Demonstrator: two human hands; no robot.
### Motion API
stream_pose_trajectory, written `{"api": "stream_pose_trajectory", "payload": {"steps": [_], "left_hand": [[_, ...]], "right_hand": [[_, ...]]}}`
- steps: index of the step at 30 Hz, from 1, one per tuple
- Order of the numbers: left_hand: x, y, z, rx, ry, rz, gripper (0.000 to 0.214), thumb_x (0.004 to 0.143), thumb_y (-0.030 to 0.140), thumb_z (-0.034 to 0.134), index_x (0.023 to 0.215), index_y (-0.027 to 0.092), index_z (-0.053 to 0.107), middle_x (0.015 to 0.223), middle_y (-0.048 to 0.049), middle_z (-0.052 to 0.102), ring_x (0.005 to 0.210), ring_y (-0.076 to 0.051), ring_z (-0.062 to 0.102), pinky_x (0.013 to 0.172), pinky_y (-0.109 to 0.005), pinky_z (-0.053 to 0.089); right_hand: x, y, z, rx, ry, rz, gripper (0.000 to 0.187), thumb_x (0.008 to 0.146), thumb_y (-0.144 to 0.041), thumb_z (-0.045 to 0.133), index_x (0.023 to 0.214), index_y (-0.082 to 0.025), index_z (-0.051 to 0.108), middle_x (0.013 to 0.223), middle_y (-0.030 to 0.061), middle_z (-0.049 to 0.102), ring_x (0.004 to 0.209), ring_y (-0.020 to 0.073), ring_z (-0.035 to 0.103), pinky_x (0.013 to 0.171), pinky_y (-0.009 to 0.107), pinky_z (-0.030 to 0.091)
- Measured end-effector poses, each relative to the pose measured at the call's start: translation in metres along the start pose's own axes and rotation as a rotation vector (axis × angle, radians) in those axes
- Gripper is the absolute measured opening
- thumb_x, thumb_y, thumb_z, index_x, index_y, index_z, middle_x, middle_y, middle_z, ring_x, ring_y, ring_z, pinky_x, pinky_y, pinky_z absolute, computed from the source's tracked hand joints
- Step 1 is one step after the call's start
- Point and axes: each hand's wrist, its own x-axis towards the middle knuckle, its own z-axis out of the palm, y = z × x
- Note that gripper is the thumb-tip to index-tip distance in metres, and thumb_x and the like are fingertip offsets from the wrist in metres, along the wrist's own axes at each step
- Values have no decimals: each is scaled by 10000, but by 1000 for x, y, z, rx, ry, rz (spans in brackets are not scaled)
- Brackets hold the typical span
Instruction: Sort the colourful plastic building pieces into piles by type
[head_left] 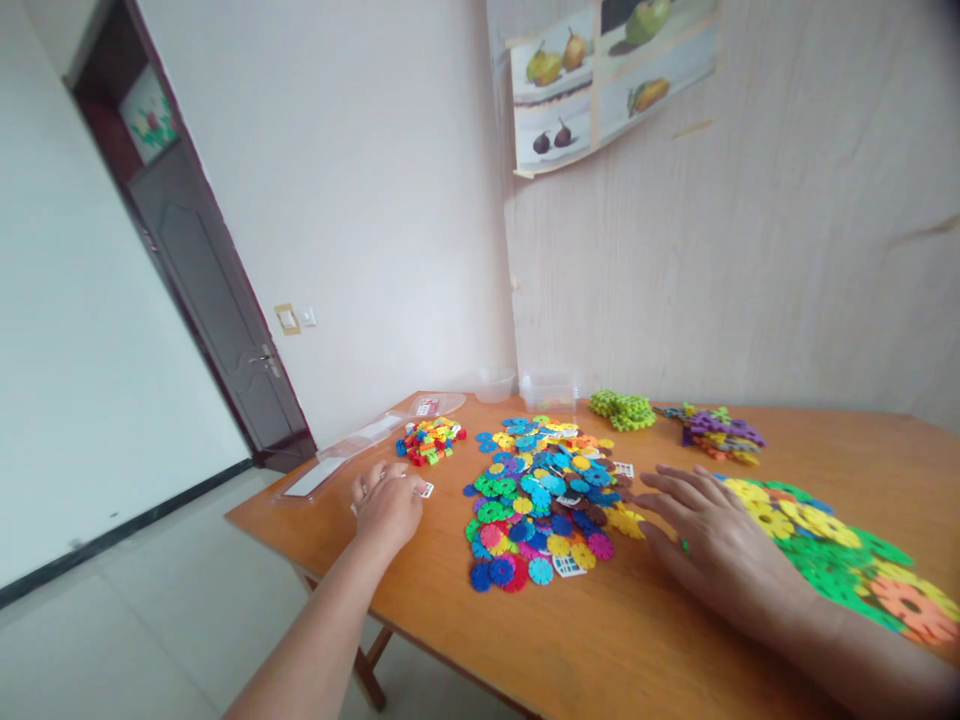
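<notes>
My left hand (388,507) is over the left part of the table, fingers curled down. A small white window-shaped piece (427,490) sticks out by its thumb and fingertips; whatever else is under the palm is hidden. To its right lies a heap of notched plastic discs (551,484) in blue, green, yellow, pink and brown. Among them are white window pieces, one at the front edge (568,566) and one at the right (623,470). My right hand (701,545) is spread beside the heap, fingertips close to yellow discs (625,521). A tiny green spot shows by its thumb.
Small colourful bricks (431,440) are piled beyond my left hand. Flat clear lids (322,475) line the left edge. Clear tubs (550,391) stand at the back, near green pieces (622,410) and purple pieces (721,436). Large flower-shaped pieces (832,550) lie at right.
</notes>
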Motion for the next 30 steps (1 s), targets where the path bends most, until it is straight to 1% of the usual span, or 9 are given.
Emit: {"api": "stream_pose_trajectory", "payload": {"steps": [6, 10, 12, 15, 18, 22, 26, 28, 30], "left_hand": [[0, -3, -4, 37, 12, 15, 237, 872, 245, 536, 841, 290, 767, 1247, -73, 656, 1228, -338, 454, 1045, -543, 279], [5, 10, -6, -4, 34, 52, 195, 846, 232, 554, 868, 265, 745, 1213, -65, 668, 1205, -317, 478, 1024, -484, 341], [9, 26, -6, -70, 54, 139, 203, 845, 208, 542, 888, 257, 735, 1160, -57, 681, 1176, -283, 500, 1023, -433, 365], [12, 59, -5, -213, 61, 337, 216, 841, 177, 536, 896, 253, 731, 1095, -45, 687, 1119, -239, 530, 1038, -380, 377], [11, 97, -3, -348, 13, 493, 209, 840, 194, 564, 931, 267, 738, 1124, -39, 677, 1161, -239, 508, 1052, -379, 383], [5, 140, -2, -423, -78, 650, 191, 820, 187, 597, 901, 278, 744, 1105, -36, 674, 1165, -245, 499, 1051, -397, 389], [3, 164, 2, -419, -101, 703, 100, 801, 211, 639, 780, 263, 722, 1021, -42, 676, 1163, -264, 489, 1038, -419, 387], [4, 170, 4, -382, -92, 676, 39, 774, 244, 678, 775, 256, 715, 1062, -52, 666, 1176, -283, 483, 1033, -443, 388], [6, 172, 6, -352, -88, 652, 44, 750, 266, 704, 791, 250, 712, 1114, -62, 655, 1187, -298, 480, 1034, -463, 386]], "right_hand": [[1, -1, -1, 14, 0, -3, 295, 922, -321, 548, 1186, -275, 673, 1300, 78, 656, 1253, 320, 534, 1051, 569, 411], [3, -4, -4, 16, -17, -9, 306, 925, -285, 538, 1206, -268, 658, 1306, 71, 650, 1256, 312, 525, 1055, 566, 410], [4, -5, -5, 13, -29, -9, 318, 929, -276, 529, 1224, -269, 647, 1309, 70, 650, 1247, 310, 530, 1058, 581, 401], [5, -6, -7, 7, -41, -7, 334, 933, -266, 519, 1246, -267, 636, 1319, 73, 646, 1241, 310, 534, 1059, 592, 394], [5, -6, -7, 10, -48, -16, 346, 929, -259, 523, 1259, -269, 629, 1332, 69, 638, 1257, 311, 523, 1071, 588, 384], [4, -6, -8, 21, -40, -12, 352, 924, -257, 534, 1264, -269, 627, 1322, 73, 646, 1253, 309, 528, 1083, 594, 370], [4, -9, -10, 24, -28, 8, 333, 913, -244, 547, 1231, -264, 643, 1330, 77, 638, 1269, 314, 517, 1088, 610, 360], [5, -11, -11, 24, -31, 21, 318, 919, -247, 542, 1219, -267, 648, 1333, 74, 635, 1278, 315, 509, 1091, 615, 354], [5, -12, -11, 26, -33, 30, 318, 923, -245, 537, 1221, -267, 647, 1336, 73, 633, 1278, 313, 508, 1093, 615, 353]]}}
